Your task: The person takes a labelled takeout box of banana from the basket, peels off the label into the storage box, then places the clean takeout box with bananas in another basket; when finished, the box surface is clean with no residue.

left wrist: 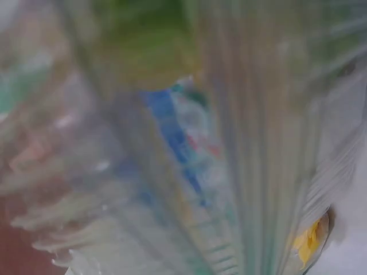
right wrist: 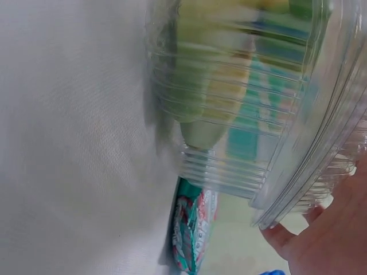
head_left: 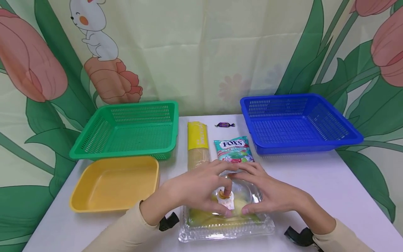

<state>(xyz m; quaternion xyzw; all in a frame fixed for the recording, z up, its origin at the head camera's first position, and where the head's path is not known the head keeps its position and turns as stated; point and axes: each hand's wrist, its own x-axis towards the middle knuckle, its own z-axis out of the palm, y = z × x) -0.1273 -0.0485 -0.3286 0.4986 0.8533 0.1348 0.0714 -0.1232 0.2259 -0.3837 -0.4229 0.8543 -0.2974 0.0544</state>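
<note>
A clear plastic clamshell container (head_left: 226, 231) with pale green and yellow contents sits on the table in front of me; a small sticker (head_left: 227, 200) marks its lid. My left hand (head_left: 201, 189) rests on the left of the lid's raised round top, index finger bent down near the sticker. On the opposite side, my right hand (head_left: 270, 192) touches the lid, its thumb near the left thumb and its fingers reaching to the far side. In the right wrist view, fingertips (right wrist: 278, 238) are at the container's rim. Ridged clear plastic fills the blurred left wrist view.
Behind the container lie a spaghetti pack (head_left: 197, 140), a Fox's candy bag (head_left: 233, 148) and a purple wrapped candy (head_left: 225, 124). A green basket (head_left: 126, 154) and a yellow tray (head_left: 114, 183) stand at left. A blue basket (head_left: 302, 145) is at back right.
</note>
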